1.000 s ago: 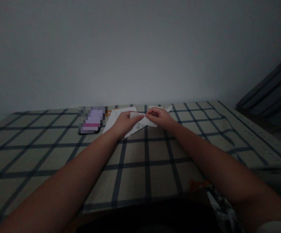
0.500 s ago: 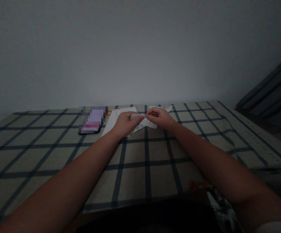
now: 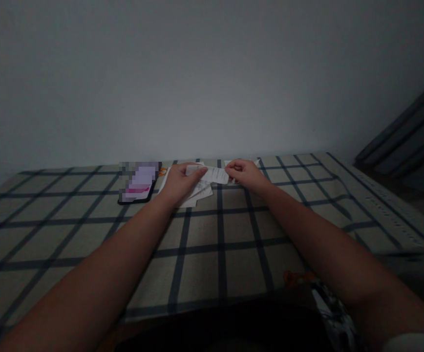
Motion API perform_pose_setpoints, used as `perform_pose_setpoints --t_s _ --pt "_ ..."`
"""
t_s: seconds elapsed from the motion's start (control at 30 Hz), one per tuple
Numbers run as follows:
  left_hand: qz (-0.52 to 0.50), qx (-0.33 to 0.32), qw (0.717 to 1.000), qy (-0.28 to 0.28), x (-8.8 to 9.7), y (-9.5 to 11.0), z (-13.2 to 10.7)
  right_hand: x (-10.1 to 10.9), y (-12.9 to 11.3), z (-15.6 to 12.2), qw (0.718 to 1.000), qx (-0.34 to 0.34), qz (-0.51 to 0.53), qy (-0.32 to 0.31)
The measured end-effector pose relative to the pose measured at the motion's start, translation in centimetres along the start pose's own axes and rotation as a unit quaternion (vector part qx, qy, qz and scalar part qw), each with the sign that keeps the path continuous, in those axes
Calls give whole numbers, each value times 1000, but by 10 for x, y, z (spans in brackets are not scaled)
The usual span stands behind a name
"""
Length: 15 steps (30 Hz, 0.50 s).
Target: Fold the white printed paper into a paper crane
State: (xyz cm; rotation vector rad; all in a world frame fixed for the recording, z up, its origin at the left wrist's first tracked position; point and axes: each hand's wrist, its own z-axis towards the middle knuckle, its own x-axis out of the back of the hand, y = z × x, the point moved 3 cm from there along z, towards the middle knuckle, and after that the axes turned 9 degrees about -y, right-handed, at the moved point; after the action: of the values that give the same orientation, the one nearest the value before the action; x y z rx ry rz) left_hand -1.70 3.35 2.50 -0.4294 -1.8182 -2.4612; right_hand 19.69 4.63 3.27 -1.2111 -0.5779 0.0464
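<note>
Pinching a printed slip (image 3: 217, 175), grip of left hand (image 3: 181, 182) clamped on it; right hand (image 3: 246, 173) near its end, grip unclear.

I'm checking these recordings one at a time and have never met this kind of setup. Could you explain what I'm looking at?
There is no machine here: a person works with two bare hands. Every view comes from one camera worn on the head, looking forward and down, so the forearms reach away from you.

The left hand holds a printed slip of paper, its thumb on top. The right hand has its fingers bunched at the slip's right end; whether they touch it is hard to tell.

More papers lie below the left hand, on a checked cloth. Left of them is a phone, its screen largely pixelated. Behind stands a plain wall.
</note>
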Motion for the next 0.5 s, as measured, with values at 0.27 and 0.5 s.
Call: perform_pose_setpoints --t_s 0.27,0.5 --pt "-73 34 997 -9 -1 -4 1 2 1 -2 1000 17 -5 -5" --pt "-126 67 990 10 0 -9 3 6 7 -1 999 -2 25 29"
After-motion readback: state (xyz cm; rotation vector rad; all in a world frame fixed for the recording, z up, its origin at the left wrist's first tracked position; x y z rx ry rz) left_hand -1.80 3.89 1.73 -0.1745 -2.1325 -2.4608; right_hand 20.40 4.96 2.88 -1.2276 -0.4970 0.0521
